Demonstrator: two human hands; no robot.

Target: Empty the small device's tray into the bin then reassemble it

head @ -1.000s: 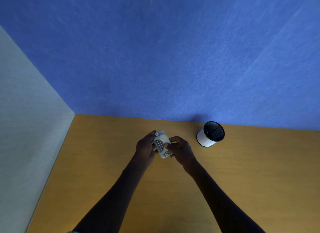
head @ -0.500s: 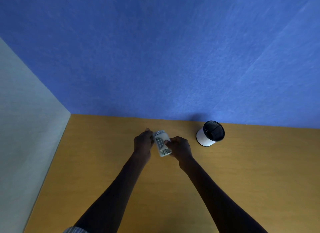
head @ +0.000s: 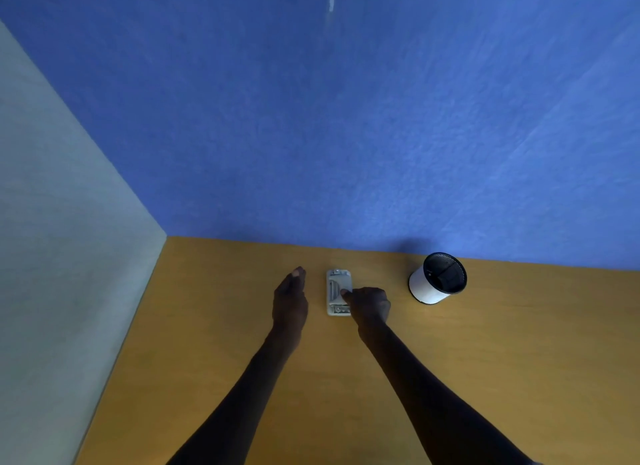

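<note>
So the small device [head: 338,292] was lying flat on the wooden surface [head: 214,343], long side pointing away from the person, roughly between both hands. The right hand [head: 370,304] was touching its right edge with a fingertip or thumb on top; fingers curled, but I couldn't tell if that grip was actually closed on it. The left hand [head: 290,300] sat just beside the device on the left, not touching, grip loose and holding nothing. The bin [head: 437,278], white with a dark mesh inside, stood off to the right near the blue wall [head: 346,135], apart from everything.
</note>
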